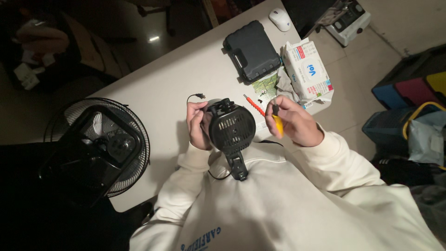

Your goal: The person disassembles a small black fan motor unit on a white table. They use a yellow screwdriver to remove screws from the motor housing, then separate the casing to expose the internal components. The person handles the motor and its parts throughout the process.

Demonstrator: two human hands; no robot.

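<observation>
My left hand (pixel 197 124) grips the side of a small black round fan (pixel 232 128), held back-side up above the white table (pixel 158 88). The fan's clip base (pixel 238 167) points toward my chest, and a thin black cable (pixel 194 96) runs from it onto the table. My right hand (pixel 293 121) is closed around a screwdriver with a yellow and black handle (pixel 277 122), just right of the fan. A red screwdriver bit (pixel 254 105) lies on the table between my hands.
A black plastic tool case (pixel 252 50), a pack of wet wipes (pixel 307 69) and a white mouse (pixel 280 19) lie at the table's far end. A large black floor fan (pixel 100 146) stands left of the table. Coloured bags and boxes (pixel 411 116) sit at the right.
</observation>
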